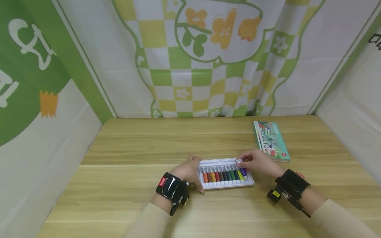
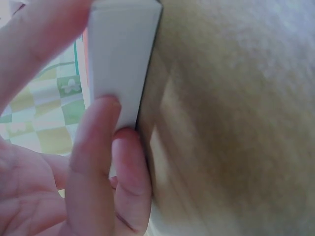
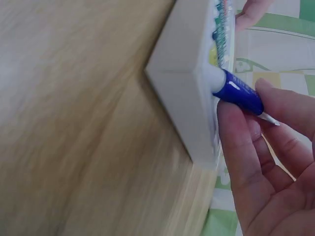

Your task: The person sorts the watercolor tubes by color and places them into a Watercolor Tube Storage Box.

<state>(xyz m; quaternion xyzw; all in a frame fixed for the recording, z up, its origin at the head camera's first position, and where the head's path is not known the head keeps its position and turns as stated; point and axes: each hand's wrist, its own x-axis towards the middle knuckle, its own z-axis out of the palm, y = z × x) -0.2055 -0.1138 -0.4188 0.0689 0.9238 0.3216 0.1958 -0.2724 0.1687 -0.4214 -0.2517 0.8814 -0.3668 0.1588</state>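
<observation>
A white tray [image 1: 227, 189] of small paint tubes in a row, orange through brown and green to yellow, lies on the wooden table. My left hand [image 1: 188, 170] grips the tray's left end, thumb at the near side and fingers at the far corner. In the left wrist view, fingertips press against the tray's white side wall [image 2: 120, 54]. At the tray's right end, my right hand [image 1: 256, 162] pinches a blue paint tube [image 3: 239, 94] between thumb and fingers. The tube tilts, with its white cap [image 3: 214, 78] low at the tray's edge and its crimped end raised.
Behind my right hand, a teal box with a printed picture [image 1: 272, 140] lies flat on the table [image 1: 166, 142]. A checkered curtain [image 1: 205, 76] hangs along the table's back edge, and printed cloth walls [image 1: 74, 138] stand at both sides.
</observation>
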